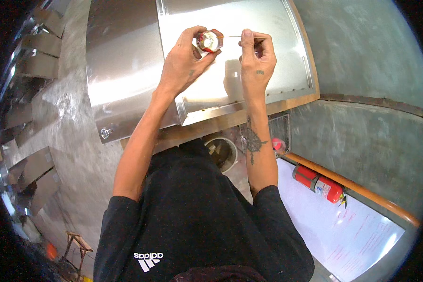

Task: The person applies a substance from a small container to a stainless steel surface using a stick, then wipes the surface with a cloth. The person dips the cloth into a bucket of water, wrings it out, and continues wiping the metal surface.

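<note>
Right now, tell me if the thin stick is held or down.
Held: the thin stick is pinched in the right hand, its tip toward the small container. Whether they touch, I cannot tell.

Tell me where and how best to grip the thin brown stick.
Probably pinch the thin, straight brown stick toward its right end, from the right, as the right hand does: its slim shaft's left end is at the small, roundish red-and-white container.

Small container (210,41), white and red — black shirt (188,211) — red extinguisher (331,189).
</note>
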### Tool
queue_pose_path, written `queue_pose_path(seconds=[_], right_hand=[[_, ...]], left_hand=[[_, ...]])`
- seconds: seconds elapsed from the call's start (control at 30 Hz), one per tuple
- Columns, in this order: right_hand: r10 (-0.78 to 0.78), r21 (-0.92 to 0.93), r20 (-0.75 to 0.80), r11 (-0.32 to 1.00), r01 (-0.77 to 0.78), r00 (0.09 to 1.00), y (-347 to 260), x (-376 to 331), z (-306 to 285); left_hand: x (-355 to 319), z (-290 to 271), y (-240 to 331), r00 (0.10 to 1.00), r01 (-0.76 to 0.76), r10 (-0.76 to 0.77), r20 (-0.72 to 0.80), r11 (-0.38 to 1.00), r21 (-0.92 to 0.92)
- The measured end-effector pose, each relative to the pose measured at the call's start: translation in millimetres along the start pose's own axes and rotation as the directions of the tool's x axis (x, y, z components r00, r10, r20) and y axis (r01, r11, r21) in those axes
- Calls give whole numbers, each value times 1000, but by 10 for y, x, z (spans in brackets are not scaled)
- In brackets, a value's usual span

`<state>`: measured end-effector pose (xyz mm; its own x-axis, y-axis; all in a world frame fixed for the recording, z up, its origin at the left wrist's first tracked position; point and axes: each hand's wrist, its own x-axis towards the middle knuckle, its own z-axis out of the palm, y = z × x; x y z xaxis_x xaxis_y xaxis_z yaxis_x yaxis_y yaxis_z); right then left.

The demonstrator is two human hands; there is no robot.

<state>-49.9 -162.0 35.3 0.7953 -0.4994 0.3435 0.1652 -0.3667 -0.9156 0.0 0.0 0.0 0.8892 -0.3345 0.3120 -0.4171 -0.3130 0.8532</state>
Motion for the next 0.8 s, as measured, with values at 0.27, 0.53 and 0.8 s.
queue_pose_path(seconds=[0.27,0.53,0.8], right_hand=[[240,512,-26,837,-193,970,-104,-20,-381],[128,-139,-308,974,-178,943,340,-7,-1734],[81,-701,-247,673,-236,966,424,-39,-2074]], left_hand=[[2,43,-105,999,37,-37,-3,999,9],[14,92,-30,996,-85,85,-31,996,15],[6,61,-69,996,-83,84,-36,996,24]])
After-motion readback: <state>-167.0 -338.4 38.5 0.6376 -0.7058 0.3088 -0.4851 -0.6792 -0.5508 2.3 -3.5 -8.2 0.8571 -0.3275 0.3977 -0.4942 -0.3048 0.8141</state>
